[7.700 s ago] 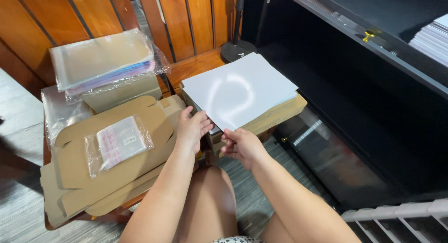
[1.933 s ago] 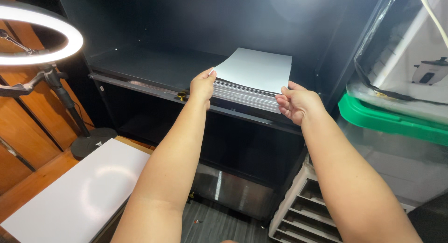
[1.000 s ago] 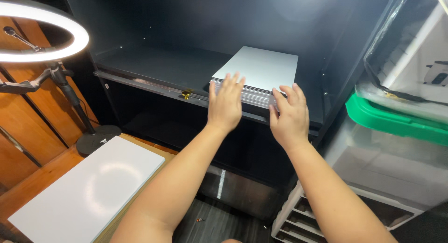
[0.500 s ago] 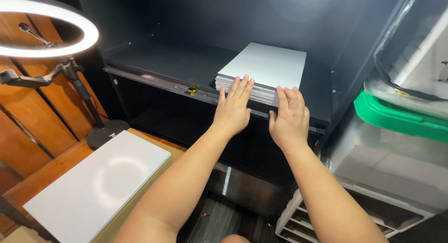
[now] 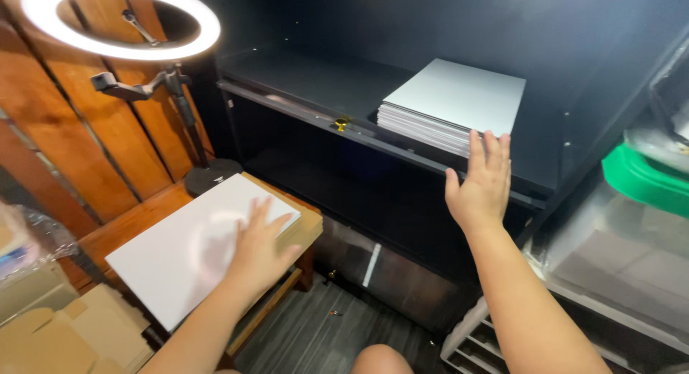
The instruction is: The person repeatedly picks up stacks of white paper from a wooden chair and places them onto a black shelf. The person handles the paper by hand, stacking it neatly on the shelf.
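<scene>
On the black cabinet shelf (image 5: 301, 112), at about one o'clock from your view's centre, sits the squared stack of white rectangular sheets (image 5: 452, 105), its near edge just inside the shelf lip. Your right hand (image 5: 479, 187) is raised before that edge, fingers spread and straight, fingertips touching or just short of the stack's front corner; it grips nothing. At about eight o'clock, your left hand (image 5: 260, 248) lies flat with fingers splayed on the large white rectangular board (image 5: 194, 252), which rests atop a brown cardboard pile (image 5: 310, 227) on the low wooden table (image 5: 122, 227). It presses down rather than pinches.

As things lie, the shelf stack looks placed and tidy, while the board under your left hand has not been lifted.

Further out, a glowing white ring light (image 5: 118, 22) on a black stand (image 5: 190, 141) stands at ten o'clock against the wooden slat wall (image 5: 64, 137). Flat brown cardboard blanks (image 5: 64, 331) lie at seven o'clock, and a clear plastic bin with a green lid (image 5: 642, 184) sits at three o'clock.
</scene>
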